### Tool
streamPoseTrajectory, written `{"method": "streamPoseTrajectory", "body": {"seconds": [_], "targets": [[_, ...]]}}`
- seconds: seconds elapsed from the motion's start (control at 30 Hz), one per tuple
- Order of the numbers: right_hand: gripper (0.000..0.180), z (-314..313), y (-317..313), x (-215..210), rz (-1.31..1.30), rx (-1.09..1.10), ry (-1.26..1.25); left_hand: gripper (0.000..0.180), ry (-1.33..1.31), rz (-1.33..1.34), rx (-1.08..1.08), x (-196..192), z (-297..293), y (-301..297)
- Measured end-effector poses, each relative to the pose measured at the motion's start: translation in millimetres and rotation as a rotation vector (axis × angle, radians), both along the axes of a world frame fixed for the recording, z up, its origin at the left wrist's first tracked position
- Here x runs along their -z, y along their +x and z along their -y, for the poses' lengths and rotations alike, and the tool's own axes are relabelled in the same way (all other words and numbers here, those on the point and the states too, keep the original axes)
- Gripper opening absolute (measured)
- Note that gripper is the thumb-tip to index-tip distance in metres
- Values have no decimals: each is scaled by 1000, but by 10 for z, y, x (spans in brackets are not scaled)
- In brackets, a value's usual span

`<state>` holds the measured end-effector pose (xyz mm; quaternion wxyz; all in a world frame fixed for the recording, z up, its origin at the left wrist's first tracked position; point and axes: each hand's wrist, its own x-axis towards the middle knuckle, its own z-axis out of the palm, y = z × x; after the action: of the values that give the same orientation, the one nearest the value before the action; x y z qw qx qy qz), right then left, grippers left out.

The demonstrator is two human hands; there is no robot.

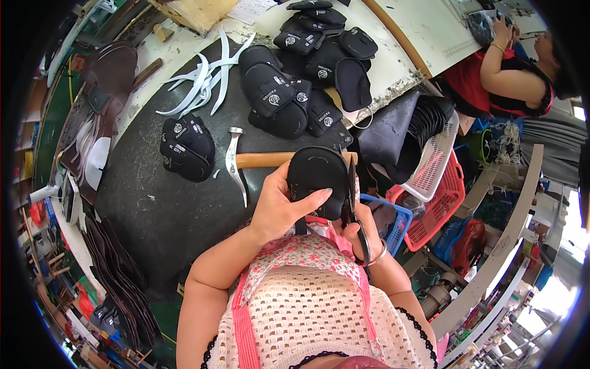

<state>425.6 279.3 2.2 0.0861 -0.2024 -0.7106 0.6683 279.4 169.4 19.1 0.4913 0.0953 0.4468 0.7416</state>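
Observation:
My left hand (279,206) grips a rounded black padded piece (316,175) held up in front of my chest. My right hand (362,230) holds black scissors (352,190), their blades pointing up along the piece's right edge. Just beyond the piece a hammer (246,161) with a wooden handle and a steel head lies on the dark mat (160,215). More black padded pieces sit in a heap (283,98) at the mat's far side, and a smaller pile (186,147) lies to the left.
White curved strips (206,80) lie at the mat's far left. Further black pieces (326,37) cover the white table behind. White (439,154), red (442,206) and blue (396,221) baskets stand at my right. Another person (504,74) in red works at the far right. Dark leather sheets (98,111) hang left.

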Motion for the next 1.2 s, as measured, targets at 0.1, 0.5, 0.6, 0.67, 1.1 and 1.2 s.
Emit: {"method": "streamPoseTrajectory", "body": {"seconds": [0.1,0.5,0.6,0.67,1.1,1.2], "targets": [[63,-35,103,-99,85,-91,-111,39,-4,-34,14,9,5,18],[60,-69,384,-25,93,-89,-139,40,-134,-255,215,71,60,-52],[69,2,494,-27,223,-18,-101,49,-215,-280,48,83,113,-99],[66,21,541,-20,195,-2,-121,50,-274,-132,-31,25,139,-167],[75,-543,64,-191,205,-684,-172,57,-109,-429,280,-87,311,-253],[73,-551,15,-201,223,-699,-162,56,-102,-489,240,-57,349,-262]]}}
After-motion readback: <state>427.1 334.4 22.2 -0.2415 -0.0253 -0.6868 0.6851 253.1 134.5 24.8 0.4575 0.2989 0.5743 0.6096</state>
